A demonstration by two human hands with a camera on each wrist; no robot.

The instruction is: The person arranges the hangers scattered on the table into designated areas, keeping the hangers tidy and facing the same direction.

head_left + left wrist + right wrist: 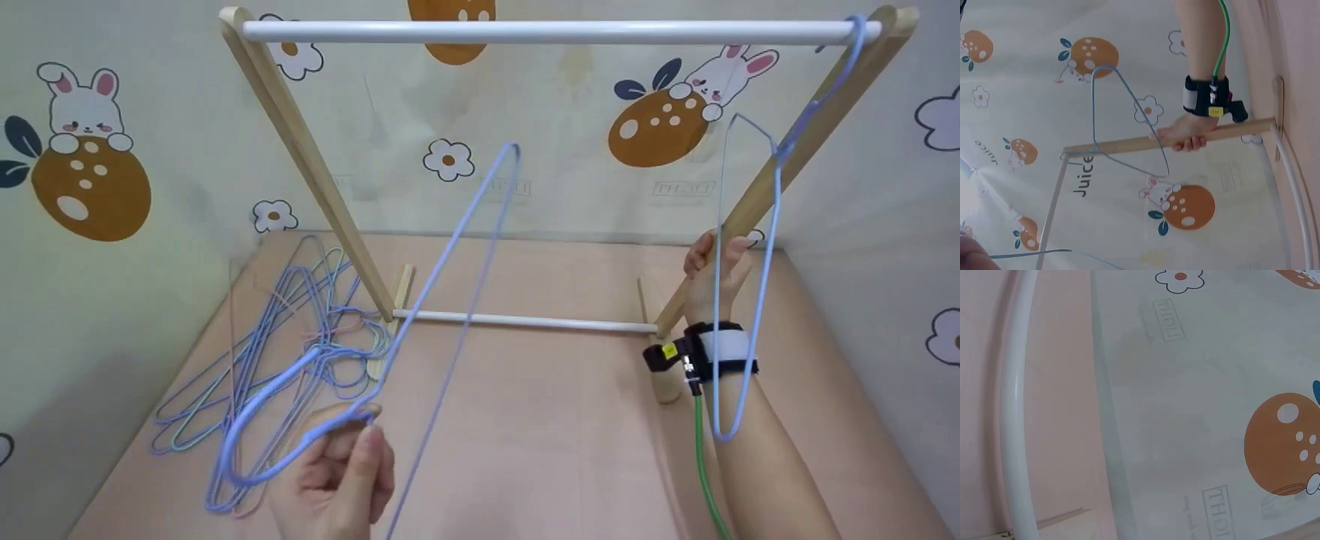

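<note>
The left hand (337, 476) pinches a blue hanger (450, 262) by its neck, the frame slanting up toward the rack (551, 31). The right hand (709, 274) grips the rack's right leg (787, 176), beside a hung hanger (757, 300).

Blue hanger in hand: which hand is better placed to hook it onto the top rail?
Left. The left hand already pinches the blue hanger near its hook, while the right hand grips the rack's wooden leg, steadying it.

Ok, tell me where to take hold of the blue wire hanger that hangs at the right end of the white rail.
Probably best at the straight side wire of the blue wire hanger, reached from the front. It hangs edge-on from the white rail, beside the right hand that grips the wooden leg. The lower loop hangs free beside that forearm, so fingers could pinch it.
</note>
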